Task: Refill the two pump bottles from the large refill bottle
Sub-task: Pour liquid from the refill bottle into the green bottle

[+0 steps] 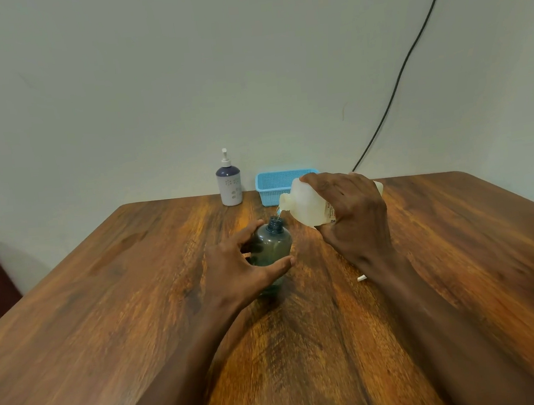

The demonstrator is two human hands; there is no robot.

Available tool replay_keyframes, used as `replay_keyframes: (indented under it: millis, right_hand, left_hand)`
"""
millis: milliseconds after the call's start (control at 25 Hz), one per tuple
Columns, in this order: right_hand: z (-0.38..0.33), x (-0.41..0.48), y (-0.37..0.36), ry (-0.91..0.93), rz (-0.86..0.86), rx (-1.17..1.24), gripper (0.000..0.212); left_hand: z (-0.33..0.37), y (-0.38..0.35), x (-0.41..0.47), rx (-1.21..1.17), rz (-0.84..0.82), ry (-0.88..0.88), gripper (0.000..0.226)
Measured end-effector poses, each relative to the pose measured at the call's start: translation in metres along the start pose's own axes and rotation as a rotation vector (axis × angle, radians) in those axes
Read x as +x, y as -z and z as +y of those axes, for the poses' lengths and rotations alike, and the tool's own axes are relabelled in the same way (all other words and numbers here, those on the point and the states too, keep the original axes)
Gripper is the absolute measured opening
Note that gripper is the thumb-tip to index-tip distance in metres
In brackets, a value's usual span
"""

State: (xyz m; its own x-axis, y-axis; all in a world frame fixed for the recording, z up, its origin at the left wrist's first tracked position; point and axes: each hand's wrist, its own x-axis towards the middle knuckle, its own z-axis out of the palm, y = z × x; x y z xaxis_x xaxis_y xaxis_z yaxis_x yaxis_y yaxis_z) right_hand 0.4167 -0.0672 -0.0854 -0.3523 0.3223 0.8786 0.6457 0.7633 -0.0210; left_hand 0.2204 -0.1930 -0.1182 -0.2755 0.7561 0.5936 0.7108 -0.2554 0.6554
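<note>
Right hand [354,213] gripping tilted refill bottle [308,205], spout hovering over grey bottle [271,244] mouth from 2 o'clock. Left hand [239,267] wrapping grey bottle, mid-table. Pump bottle [230,186] standing at 12 o'clock, basket [272,185] beside.

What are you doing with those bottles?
A person is refilling a pump bottle. The right hand tips the white refill bottle over the open neck of the dark bottle, and a thin stream seems to run in. The left hand holds the dark bottle upright on the table. A second pump bottle, pump on, stands at the back beside a blue basket.
</note>
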Motion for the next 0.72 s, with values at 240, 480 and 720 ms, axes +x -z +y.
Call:
replay_keyframes:
  millis: [240, 480, 720]
  right_hand:
    - [0.0007, -0.0001, 0.0007, -0.005, -0.006, 0.001, 0.077]
    - [0.0008, -0.0004, 0.0012, -0.006, -0.013, -0.002, 0.075]
    - [0.0000, 0.0002, 0.0007, 0.005, 0.000, 0.006, 0.078]
  left_hand:
    - [-0.0003, -0.0002, -0.0001, -0.002, 0.000, 0.002, 0.090]
    - [0.0014, -0.0004, -0.0008, -0.004, -0.001, 0.012, 0.090]
    - [0.0013, -0.0004, -0.0003, -0.001, 0.000, 0.013, 0.090]
